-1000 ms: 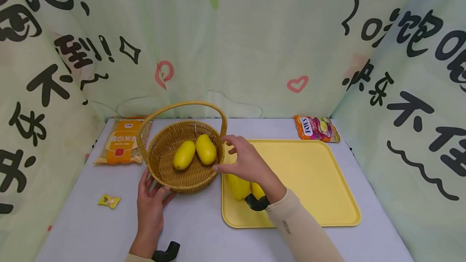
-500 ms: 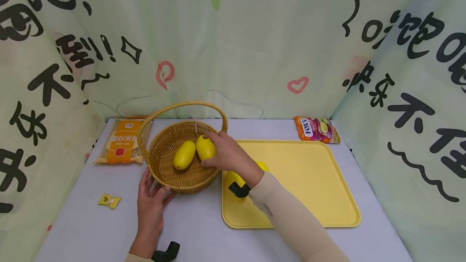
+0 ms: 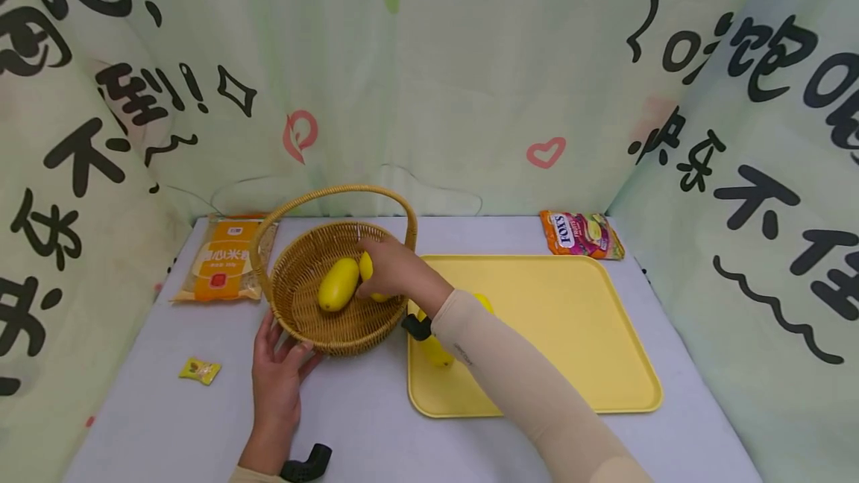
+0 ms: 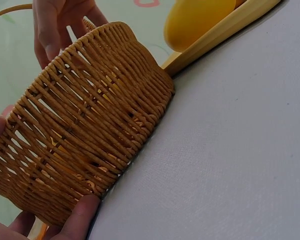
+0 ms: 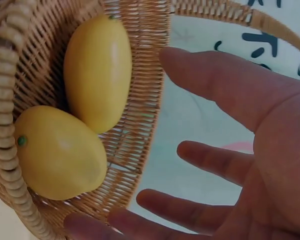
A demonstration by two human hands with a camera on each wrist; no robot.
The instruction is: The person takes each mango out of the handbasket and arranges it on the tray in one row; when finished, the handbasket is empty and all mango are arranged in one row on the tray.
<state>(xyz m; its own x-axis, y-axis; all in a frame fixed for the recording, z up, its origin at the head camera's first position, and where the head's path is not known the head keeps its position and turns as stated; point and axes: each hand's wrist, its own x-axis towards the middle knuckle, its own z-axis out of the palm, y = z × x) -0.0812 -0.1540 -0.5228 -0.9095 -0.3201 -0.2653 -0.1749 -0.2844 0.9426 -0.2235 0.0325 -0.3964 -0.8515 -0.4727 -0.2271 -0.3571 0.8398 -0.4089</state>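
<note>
A brown wicker basket with a tall handle stands left of centre in the head view. My left hand holds its near left side, thumb near the rim and fingers low against the wickerwork. Two yellow, mango-shaped fruits lie inside: the left fruit is in full view, while the right fruit is partly covered by my right hand. That hand reaches over the basket's right rim, thumb and fingers spread around the right fruit. In the right wrist view its fingers are apart from both fruits.
A yellow tray lies right of the basket, with yellow fruit at its left, partly hidden by my right wrist. An orange-labelled bag stands behind left, a small yellow packet in front of it. A FOX'S candy bag lies behind the tray.
My right hand has moved left from the basket's right rim to over the right fruit, covering most of it. The left hand and basket have stayed in place.
</note>
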